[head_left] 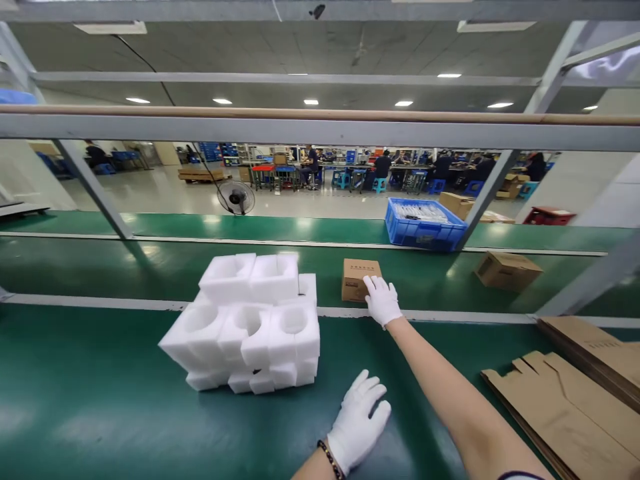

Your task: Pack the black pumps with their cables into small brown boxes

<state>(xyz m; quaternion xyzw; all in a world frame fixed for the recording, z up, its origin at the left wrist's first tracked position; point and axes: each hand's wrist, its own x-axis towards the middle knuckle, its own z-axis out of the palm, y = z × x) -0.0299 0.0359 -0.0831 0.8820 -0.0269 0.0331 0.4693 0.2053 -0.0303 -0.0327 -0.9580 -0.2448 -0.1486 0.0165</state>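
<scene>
A small closed cardboard box [354, 280] stands on the green belt just past a white strip. My right hand [383, 301], in a white glove, reaches out to it, with outstretched fingers against its right front corner. Nearer to me, my left hand [358, 421], gloved in white too, hovers low over the green surface. Its fingers are apart and nothing is in them. Left of both hands is a stack of white foam inserts [295, 347] with round hollows, piled in two tiers.
Flat cardboard sheets [565, 407] lie at the right. Another box [509, 270] sits on the far belt, and a blue crate [425, 230] stands behind it to the left. A metal frame [320, 128] crosses overhead, its slanted posts at both sides. People sit working far back.
</scene>
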